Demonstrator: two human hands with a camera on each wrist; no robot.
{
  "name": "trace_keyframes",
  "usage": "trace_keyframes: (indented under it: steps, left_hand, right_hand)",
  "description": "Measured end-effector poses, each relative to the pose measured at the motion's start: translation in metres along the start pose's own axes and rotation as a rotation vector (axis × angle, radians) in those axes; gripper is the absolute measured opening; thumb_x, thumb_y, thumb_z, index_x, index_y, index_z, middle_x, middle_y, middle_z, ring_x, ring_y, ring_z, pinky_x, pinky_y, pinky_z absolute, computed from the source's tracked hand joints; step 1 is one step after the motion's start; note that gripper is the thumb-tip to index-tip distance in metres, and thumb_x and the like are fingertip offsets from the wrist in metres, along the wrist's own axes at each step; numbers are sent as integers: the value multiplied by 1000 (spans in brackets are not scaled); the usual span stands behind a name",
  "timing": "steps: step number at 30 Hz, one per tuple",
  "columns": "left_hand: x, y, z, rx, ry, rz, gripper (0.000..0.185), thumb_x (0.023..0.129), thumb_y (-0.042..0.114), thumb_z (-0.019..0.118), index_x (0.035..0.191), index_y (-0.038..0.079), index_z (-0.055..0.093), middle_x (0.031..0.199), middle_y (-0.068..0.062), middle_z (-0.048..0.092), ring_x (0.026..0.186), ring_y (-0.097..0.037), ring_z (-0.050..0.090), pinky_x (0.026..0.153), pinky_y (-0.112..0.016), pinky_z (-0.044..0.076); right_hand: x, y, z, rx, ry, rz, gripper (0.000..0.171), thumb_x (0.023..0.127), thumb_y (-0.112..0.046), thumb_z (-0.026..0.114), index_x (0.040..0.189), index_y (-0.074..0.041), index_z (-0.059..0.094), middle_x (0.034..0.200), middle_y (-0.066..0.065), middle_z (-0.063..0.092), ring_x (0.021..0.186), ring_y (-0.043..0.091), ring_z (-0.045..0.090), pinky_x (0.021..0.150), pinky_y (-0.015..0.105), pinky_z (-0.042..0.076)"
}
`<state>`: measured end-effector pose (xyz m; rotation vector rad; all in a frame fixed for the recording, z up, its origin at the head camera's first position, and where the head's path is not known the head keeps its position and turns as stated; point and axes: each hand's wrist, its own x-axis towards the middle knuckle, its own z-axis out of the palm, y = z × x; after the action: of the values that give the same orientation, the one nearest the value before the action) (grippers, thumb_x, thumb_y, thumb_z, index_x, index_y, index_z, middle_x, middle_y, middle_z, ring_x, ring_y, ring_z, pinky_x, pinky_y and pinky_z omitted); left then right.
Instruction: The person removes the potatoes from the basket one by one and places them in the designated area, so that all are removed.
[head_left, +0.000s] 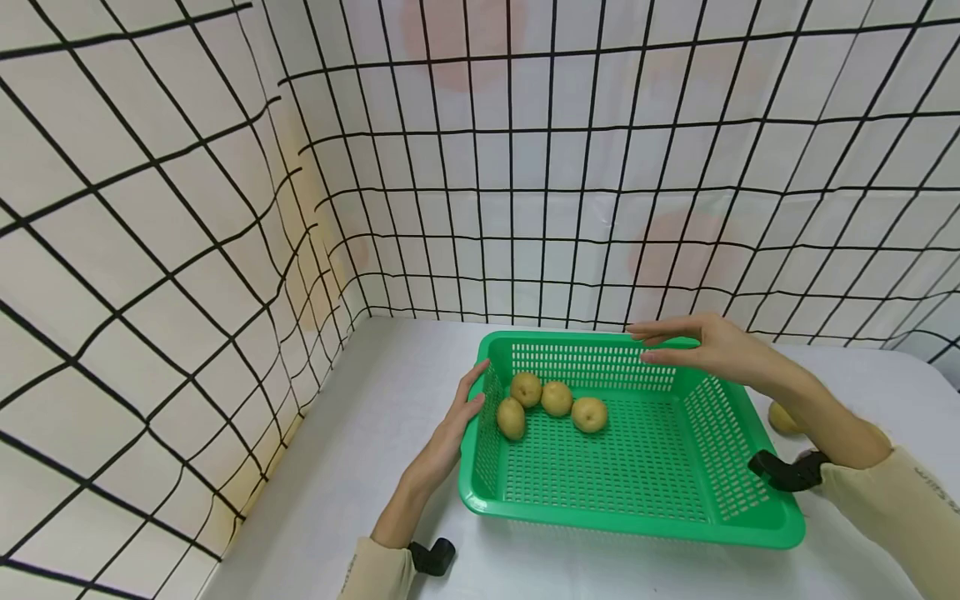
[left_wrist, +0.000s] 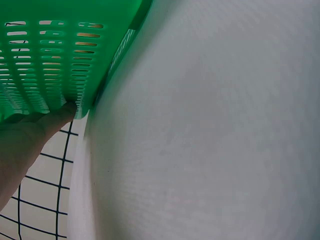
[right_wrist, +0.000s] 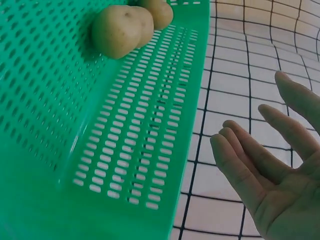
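Left hand (head_left: pixel 450 425) rests flat against the basket (head_left: pixel 637 521) (stiff, light plastic). Right hand (head_left: pixel 708 346) hovers, fingers loose, empty. Best gripped by its rims.

White table (head_left: pixel 360 467), white walls (head_left: pixel 525 167) with a black grid meeting in a corner, faint yellowish stains, soft even light

A potato (head_left: pixel 782 418) outside the basket (head_left: pixel 630 518) is half hidden by the right forearm, and the left fingers (head_left: pixel 471 392) are partly masked by its wall.
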<state>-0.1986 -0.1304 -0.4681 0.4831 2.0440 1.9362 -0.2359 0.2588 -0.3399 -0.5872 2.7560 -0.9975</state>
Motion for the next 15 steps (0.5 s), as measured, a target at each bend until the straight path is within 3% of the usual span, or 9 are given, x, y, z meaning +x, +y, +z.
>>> trace_keyframes:
  steps: [6,15]
  left_hand:
    - [1,0,0,2,4,3,52,112,48,28,161,48,13,174,4,1,160,-31,11,123,-65,24]
    - [1,-1,1,10,9,5,52,112,48,28,161,48,13,174,3,0,161,-32,9,123,-66,24]
  right_hand:
    - [15,-1,16,89,-75,-77,47,98,-32,72,140,-13,65,148,12,61,136,41,56,108,74,38]
    - [33,5,37,145,-163,-81,50,96,-33,74,140,-11,65,140,15,66,128,34,63,103,54,53]
